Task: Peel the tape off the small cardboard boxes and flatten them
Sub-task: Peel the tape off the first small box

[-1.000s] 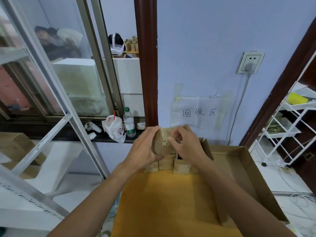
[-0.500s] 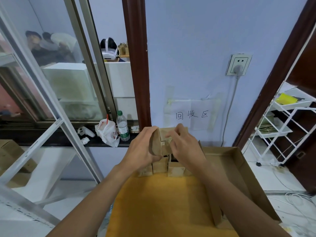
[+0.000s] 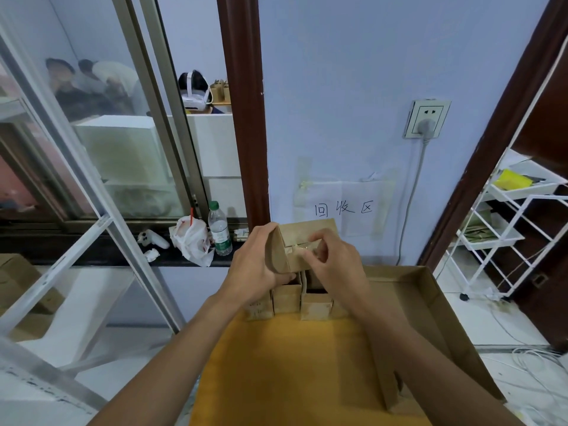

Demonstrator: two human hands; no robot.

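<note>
Box (image 3: 304, 238) of brown cardboard, held at frame centre, raised just above a row of small boxes (image 3: 287, 298) standing at the far edge of a yellow surface (image 3: 292, 364). Left hand (image 3: 255, 269): fingers curled round the held item's left end, thumb underneath, firm clamp. Right hand (image 3: 335, 265): fingertips pinched together on the tape (image 3: 299, 248) at the seam of the facing side. Large cardboard tray (image 3: 430, 302) lies lower right, beside the yellow surface. Ledge at middle left carries a plastic bottle (image 3: 219, 232) and a white bag (image 3: 190, 241), touching. Paper sign (image 3: 344, 207) on wall behind the hands; wall socket (image 3: 427, 118) upper right.
</note>
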